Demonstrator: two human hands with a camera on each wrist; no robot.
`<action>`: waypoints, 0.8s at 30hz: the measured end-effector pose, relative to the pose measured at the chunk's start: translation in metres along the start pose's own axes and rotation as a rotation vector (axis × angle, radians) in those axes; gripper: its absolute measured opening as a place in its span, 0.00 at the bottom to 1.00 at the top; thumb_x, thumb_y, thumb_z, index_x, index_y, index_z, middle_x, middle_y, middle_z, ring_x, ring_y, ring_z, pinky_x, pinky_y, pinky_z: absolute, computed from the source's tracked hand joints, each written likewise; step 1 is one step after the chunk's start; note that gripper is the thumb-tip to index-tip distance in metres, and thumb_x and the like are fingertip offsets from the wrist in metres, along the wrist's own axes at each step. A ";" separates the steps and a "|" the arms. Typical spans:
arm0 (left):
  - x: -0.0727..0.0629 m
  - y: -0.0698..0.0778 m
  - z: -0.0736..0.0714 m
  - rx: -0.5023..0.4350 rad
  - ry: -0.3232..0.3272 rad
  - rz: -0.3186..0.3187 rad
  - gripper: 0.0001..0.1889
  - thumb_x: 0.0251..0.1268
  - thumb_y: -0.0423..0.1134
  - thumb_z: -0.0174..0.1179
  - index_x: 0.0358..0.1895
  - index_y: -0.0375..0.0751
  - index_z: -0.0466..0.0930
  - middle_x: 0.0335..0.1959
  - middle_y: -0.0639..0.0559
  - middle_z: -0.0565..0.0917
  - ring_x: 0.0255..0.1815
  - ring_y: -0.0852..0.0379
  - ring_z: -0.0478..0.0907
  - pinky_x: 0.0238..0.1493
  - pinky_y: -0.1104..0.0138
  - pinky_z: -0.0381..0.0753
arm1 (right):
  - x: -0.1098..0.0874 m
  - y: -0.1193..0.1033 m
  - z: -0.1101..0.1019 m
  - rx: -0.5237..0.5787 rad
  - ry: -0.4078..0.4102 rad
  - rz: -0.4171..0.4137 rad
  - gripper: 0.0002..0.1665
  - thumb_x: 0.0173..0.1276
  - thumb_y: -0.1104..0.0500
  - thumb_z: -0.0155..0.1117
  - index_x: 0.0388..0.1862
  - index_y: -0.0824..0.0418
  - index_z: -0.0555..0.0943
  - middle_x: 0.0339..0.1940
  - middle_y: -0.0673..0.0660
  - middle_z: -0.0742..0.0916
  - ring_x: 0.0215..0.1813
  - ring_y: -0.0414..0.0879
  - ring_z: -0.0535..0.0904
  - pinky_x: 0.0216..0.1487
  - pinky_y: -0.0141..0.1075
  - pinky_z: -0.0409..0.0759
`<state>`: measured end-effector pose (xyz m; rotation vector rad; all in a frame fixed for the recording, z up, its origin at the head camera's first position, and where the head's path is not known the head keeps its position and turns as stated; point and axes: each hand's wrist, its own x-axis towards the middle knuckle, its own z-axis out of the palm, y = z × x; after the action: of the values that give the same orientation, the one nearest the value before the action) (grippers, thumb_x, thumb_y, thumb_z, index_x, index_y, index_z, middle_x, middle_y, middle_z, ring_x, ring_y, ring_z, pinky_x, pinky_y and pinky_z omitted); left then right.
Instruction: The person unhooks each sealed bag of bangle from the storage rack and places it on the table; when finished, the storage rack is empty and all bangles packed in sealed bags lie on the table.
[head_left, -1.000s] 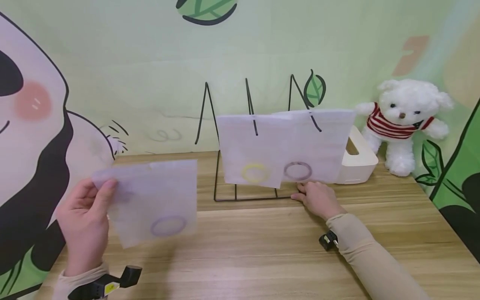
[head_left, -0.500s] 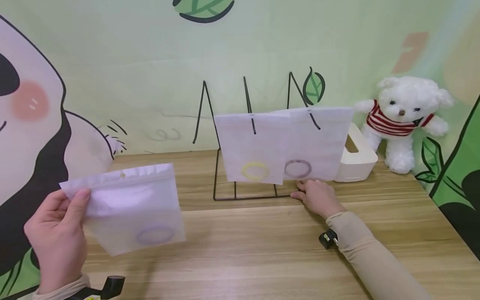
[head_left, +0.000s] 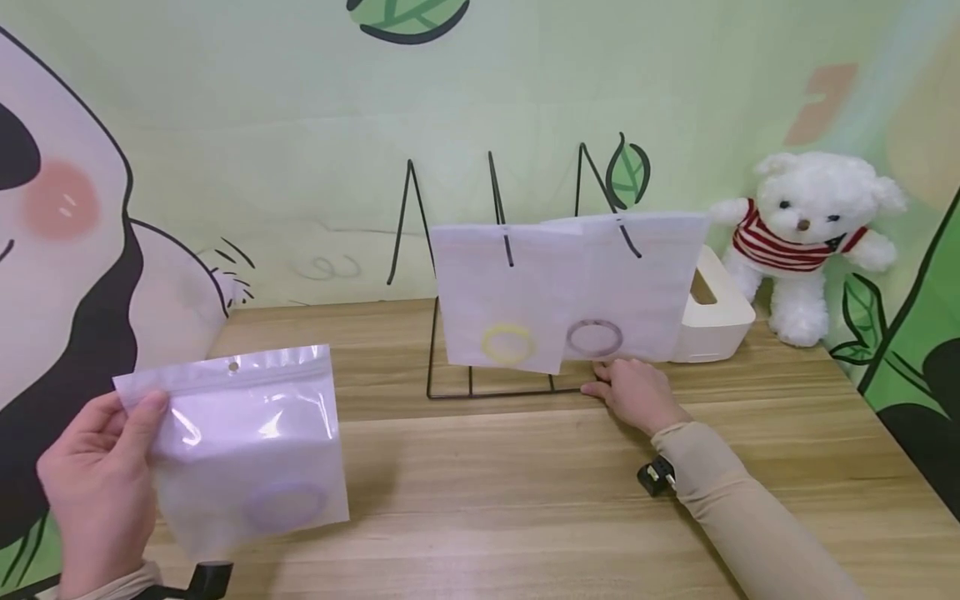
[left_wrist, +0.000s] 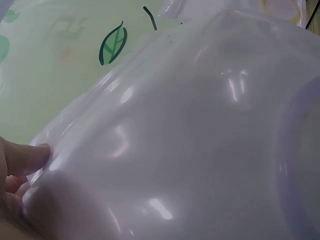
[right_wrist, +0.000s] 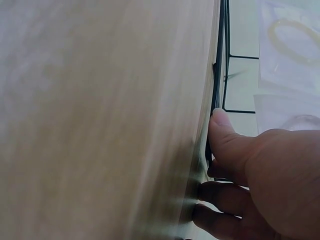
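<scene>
My left hand (head_left: 101, 492) pinches the upper left corner of a translucent white zip bag (head_left: 247, 425) between thumb and fingers. The bag hangs above the left of the table, a pale purple ring (left_wrist: 287, 160) showing through it. A punched hole sits in its top strip. With thumb and fingers, my right hand (head_left: 637, 396) grips the front base bar of a black wire display rack (right_wrist: 217, 75), near its right end. Two similar bags hang on the rack's hooks: one with a yellow ring (head_left: 487, 345), the other, behind and to its right, with a dark mauve ring (head_left: 572, 337).
The rack's left hook (head_left: 410, 179) carries no bag. A white box (head_left: 712, 337) with a slot stands right of the rack, beside a white teddy bear (head_left: 802, 250) in a striped shirt. A printed backdrop (head_left: 300, 150) closes off the wooden table's (head_left: 480, 500) back.
My left hand has moved left and lower with the bag, which has turned so its glossy face and top strip show. My right hand stays on the rack's bar.
</scene>
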<state>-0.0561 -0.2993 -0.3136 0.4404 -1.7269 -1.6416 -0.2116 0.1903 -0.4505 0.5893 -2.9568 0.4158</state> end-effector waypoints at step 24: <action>0.034 -0.035 -0.015 0.095 -0.035 -0.137 0.11 0.59 0.34 0.67 0.46 0.36 0.85 0.26 0.53 0.83 0.28 0.60 0.75 0.29 0.80 0.74 | -0.001 -0.002 -0.004 0.005 -0.011 0.008 0.19 0.66 0.45 0.66 0.44 0.58 0.86 0.35 0.67 0.86 0.32 0.63 0.83 0.20 0.48 0.75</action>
<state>-0.0767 -0.3375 -0.3392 0.5899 -1.8416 -1.6756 -0.2100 0.1900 -0.4468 0.5819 -2.9705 0.4215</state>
